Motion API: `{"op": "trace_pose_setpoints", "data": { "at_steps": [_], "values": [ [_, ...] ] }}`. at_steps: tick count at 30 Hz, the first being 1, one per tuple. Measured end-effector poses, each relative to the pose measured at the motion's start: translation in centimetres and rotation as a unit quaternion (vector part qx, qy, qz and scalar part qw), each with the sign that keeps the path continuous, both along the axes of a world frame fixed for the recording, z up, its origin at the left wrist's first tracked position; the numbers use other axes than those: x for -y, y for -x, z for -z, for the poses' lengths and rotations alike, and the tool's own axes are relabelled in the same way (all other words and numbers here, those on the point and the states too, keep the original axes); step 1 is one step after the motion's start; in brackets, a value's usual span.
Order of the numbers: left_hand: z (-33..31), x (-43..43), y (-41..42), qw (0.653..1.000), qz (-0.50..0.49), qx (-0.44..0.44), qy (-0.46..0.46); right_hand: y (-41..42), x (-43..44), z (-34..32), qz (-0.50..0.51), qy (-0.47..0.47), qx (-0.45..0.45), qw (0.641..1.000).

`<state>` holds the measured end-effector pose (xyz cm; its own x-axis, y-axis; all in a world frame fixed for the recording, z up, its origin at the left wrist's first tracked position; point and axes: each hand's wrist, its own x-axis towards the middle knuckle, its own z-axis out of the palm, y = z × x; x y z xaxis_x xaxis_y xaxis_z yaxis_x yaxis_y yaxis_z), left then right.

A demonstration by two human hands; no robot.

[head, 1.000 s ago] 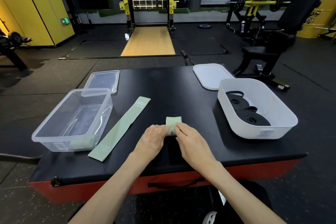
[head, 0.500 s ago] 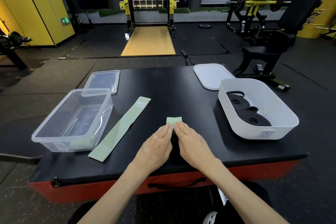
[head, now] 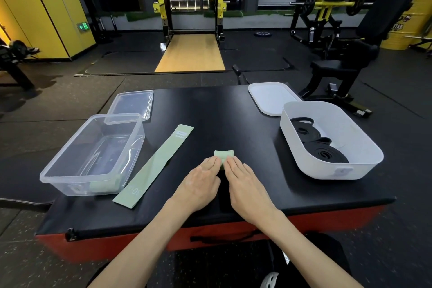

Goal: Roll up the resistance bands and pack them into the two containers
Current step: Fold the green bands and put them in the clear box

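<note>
Now we press the band (head: 224,153), rolled crosswise just ahead, under straight fingers of left hand (head: 198,183) and right hand (head: 247,185), equally near.

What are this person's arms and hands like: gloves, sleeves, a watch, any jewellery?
Nothing worn shows. The left hand and right hand are bare: no gloves, rings or tape. The left forearm and right forearm are bare too, down to the picture's lower edge, with no sleeves, watch or wristband in view.
</note>
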<state>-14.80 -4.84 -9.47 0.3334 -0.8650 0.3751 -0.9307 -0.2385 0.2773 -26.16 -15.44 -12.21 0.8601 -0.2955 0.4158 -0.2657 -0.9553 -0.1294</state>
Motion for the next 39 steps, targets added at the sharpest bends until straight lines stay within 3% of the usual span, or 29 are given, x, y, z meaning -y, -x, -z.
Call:
{"op": "trace_pose_setpoints", "data": {
  "at_steps": [3, 6, 9, 14, 17, 22, 28, 39],
  "values": [
    [0.3, 0.1, 0.1, 1.0, 0.002, -0.025, -0.006, -0.3, 0.0, 0.2, 0.001, -0.013, 0.007, 1.0],
    [0.2, 0.3, 0.6, 1.0, 0.01, 0.007, -0.014, -0.3, -0.1, 0.3, 0.001, -0.019, 0.01, 1.0],
    [0.1, 0.3, 1.2, 0.997, -0.031, -0.012, -0.065, -0.2, -0.1, 0.5, -0.006, -0.035, 0.015, 0.999],
    [1.1, -0.8, 1.0, 0.998, -0.01, 0.058, -0.029, -0.4, 0.4, 0.0, -0.012, -0.034, 0.012, 0.999],
    [0.8, -1.2, 1.1, 0.999, -0.023, -0.009, -0.026, -0.7, 0.5, -0.3, -0.015, -0.041, 0.017, 0.999],
    [0.3, -0.6, 0.7, 0.997, 0.006, 0.046, -0.069, -1.0, 0.6, -0.1, -0.018, -0.06, 0.001, 0.998],
    [0.4, -0.2, -0.1, 0.998, 0.005, 0.059, -0.031, -1.3, 1.0, -0.5, -0.028, -0.05, -0.03, 0.998],
    [0.5, 1.0, -1.0, 0.999, 0.026, 0.013, -0.031, -1.7, 0.9, -0.3, -0.007, -0.059, -0.026, 0.998]
  ]
}}
